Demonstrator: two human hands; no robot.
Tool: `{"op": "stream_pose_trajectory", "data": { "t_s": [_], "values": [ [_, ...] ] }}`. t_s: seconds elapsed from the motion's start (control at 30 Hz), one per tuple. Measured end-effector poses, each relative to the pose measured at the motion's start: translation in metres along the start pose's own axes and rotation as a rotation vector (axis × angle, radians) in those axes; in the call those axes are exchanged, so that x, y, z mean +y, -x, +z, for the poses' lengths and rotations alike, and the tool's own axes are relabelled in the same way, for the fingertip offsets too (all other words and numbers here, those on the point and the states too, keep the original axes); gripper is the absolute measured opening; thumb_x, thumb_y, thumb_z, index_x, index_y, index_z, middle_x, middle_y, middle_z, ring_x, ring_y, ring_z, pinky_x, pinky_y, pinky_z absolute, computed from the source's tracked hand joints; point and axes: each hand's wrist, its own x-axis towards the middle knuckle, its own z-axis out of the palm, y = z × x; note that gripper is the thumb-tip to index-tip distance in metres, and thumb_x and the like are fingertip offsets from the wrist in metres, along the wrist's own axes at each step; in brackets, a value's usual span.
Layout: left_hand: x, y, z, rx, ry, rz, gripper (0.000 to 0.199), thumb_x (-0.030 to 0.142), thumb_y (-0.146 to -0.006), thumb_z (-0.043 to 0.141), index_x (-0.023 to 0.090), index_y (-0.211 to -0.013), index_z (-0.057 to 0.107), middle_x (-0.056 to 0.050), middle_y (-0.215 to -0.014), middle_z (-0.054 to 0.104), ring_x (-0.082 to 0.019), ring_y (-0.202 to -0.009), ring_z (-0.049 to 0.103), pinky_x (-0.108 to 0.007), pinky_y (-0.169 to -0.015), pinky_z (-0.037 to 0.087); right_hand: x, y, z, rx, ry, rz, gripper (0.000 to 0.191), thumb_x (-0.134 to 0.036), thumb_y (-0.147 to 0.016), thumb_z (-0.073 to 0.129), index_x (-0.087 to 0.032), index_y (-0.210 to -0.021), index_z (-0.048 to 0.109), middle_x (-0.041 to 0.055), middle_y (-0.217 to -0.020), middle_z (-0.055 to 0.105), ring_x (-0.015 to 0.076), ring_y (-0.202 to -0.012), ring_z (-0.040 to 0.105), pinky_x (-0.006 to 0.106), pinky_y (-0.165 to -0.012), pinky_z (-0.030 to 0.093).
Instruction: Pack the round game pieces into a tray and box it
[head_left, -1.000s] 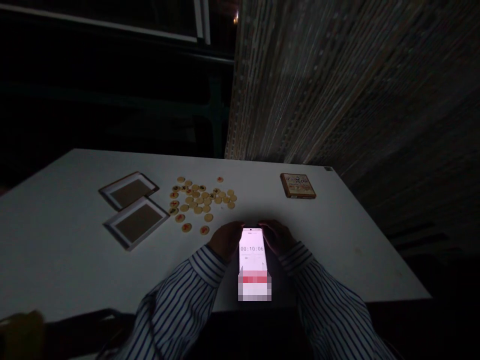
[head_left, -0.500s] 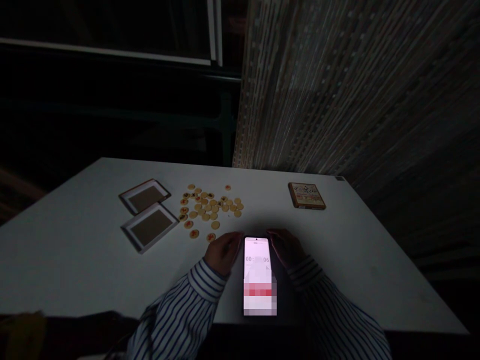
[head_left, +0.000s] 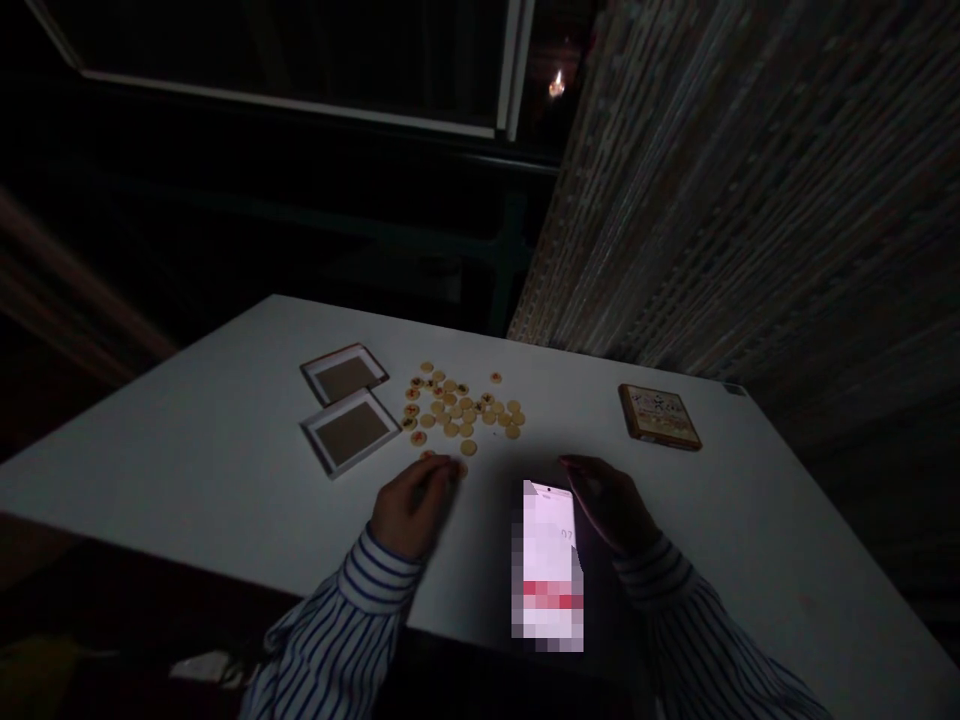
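Note:
A lit phone (head_left: 551,560) lies near the table's front edge, its screen partly blurred into blocks. My left hand (head_left: 411,503) is left of it, fingers curled, beside the nearest round pieces; whether something is between the fingers is hidden. To the phone's right, my right hand (head_left: 611,500) rests with its fingers stretched forward and nothing visible in it. Several round wooden pieces (head_left: 466,415), some with red or black marks, are scattered past my left hand. Two shallow open trays (head_left: 351,432) stand left of the pieces, one partly overlapping the other.
A flat patterned box (head_left: 660,416) sits at the back right of the white table (head_left: 225,430). A string curtain (head_left: 720,200) hangs behind the right side. Beyond the table a white-framed window (head_left: 300,105) and a small light (head_left: 556,85) show.
My left hand has moved left, away from the phone and to the nearest pieces. My right hand is a little farther from the phone's top. The camera view has shifted and tilted.

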Motion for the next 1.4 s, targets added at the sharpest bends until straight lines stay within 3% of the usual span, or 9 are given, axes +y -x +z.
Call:
{"op": "stream_pose_trajectory", "data": {
  "t_s": [0.5, 0.7, 0.87, 1.07, 1.23, 1.4],
  "values": [
    [-0.021, -0.005, -0.053, 0.345, -0.002, -0.139, 0.034, 0.042, -0.076, 0.052, 0.016, -0.094, 0.065, -0.007, -0.09, 0.069, -0.018, -0.08, 0.064, -0.029, -0.073, 0.051, -0.048, -0.068, 0.017, -0.247, 0.004, -0.291, 0.028, -0.026, -0.085, 0.041, -0.018, -0.096, 0.066, 0.0067, -0.093, 0.07, 0.017, -0.084, 0.066, 0.029, -0.074, 0.053],
    [-0.027, -0.009, -0.073, 0.511, -0.028, -0.251, 0.039, 0.043, -0.074, 0.054, 0.015, -0.099, 0.064, -0.008, -0.093, 0.068, -0.018, -0.077, 0.064, -0.025, -0.064, 0.052, -0.071, -0.094, 0.021, -0.379, 0.027, -0.209, 0.027, -0.025, -0.083, 0.044, -0.018, -0.099, 0.066, 0.0056, -0.099, 0.069, 0.017, -0.089, 0.064, 0.029, -0.08, 0.049],
    [-0.038, -0.01, -0.083, 0.619, -0.029, -0.323, 0.043, 0.043, -0.072, 0.055, 0.015, -0.105, 0.061, -0.01, -0.101, 0.065, -0.02, -0.083, 0.063, -0.028, -0.07, 0.052, -0.089, -0.115, 0.03, -0.45, -0.008, -0.205, 0.028, -0.025, -0.082, 0.045, -0.017, -0.1, 0.066, 0.0059, -0.1, 0.068, 0.0171, -0.093, 0.062, 0.028, -0.083, 0.046],
    [-0.053, -0.012, -0.09, 0.577, -0.009, -0.38, 0.048, 0.045, -0.071, 0.055, 0.014, -0.108, 0.059, -0.013, -0.107, 0.062, -0.024, -0.093, 0.061, -0.038, -0.083, 0.048, -0.104, -0.132, 0.058, -0.552, -0.031, -0.173, 0.029, -0.028, -0.081, 0.046, -0.018, -0.1, 0.065, 0.0036, -0.088, 0.07, 0.0153, -0.08, 0.063, 0.025, -0.073, 0.046],
    [-0.066, -0.013, -0.091, 0.528, 0.045, -0.415, 0.049, 0.045, -0.072, 0.056, 0.015, -0.111, 0.057, -0.013, -0.105, 0.063, -0.025, -0.097, 0.06, -0.04, -0.086, 0.047, -0.126, -0.139, 0.084, -0.599, 0.041, -0.275, 0.028, -0.024, -0.081, 0.043, -0.018, -0.095, 0.067, 0.0045, -0.096, 0.069, 0.0158, -0.089, 0.06, 0.023, -0.078, 0.04],
    [-0.076, -0.012, -0.09, 0.442, 0.128, -0.424, 0.051, 0.043, -0.074, 0.053, 0.014, -0.116, 0.052, -0.015, -0.108, 0.062, -0.024, -0.101, 0.059, -0.04, -0.091, 0.044, -0.142, -0.141, 0.107, -0.696, 0.119, -0.329, 0.027, -0.022, -0.082, 0.039, -0.018, -0.089, 0.065, 0.0026, -0.075, 0.067, 0.014, -0.069, 0.059, 0.022, -0.062, 0.037]
  ]
}}
